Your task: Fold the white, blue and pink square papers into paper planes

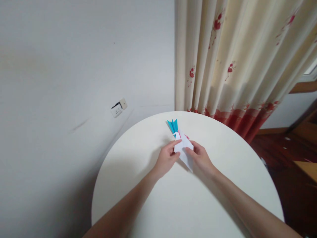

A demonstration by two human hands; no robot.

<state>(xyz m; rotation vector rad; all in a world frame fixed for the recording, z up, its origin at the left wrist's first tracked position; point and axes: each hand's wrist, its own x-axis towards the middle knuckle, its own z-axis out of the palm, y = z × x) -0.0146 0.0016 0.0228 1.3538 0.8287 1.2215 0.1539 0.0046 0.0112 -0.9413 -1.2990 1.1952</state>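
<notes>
A folded piece of white paper [186,155] with pink showing at its upper edges is between my two hands, above the table. My left hand [168,155] pinches its left side between thumb and fingers. On the right side, my right hand [200,157] grips the same paper, thumb on top and fingers behind. Just beyond the paper's far end lies a blue folded-paper piece [173,126] with pointed tips. Its lower part is partly hidden by the white paper.
The round white table [138,138] stands against a pale wall [74,59] with a socket plate [116,110]. A cream curtain [210,59] with red flowers hangs behind it at the right. Dark red flooring [274,152] and a light brown board [305,170] show at far right.
</notes>
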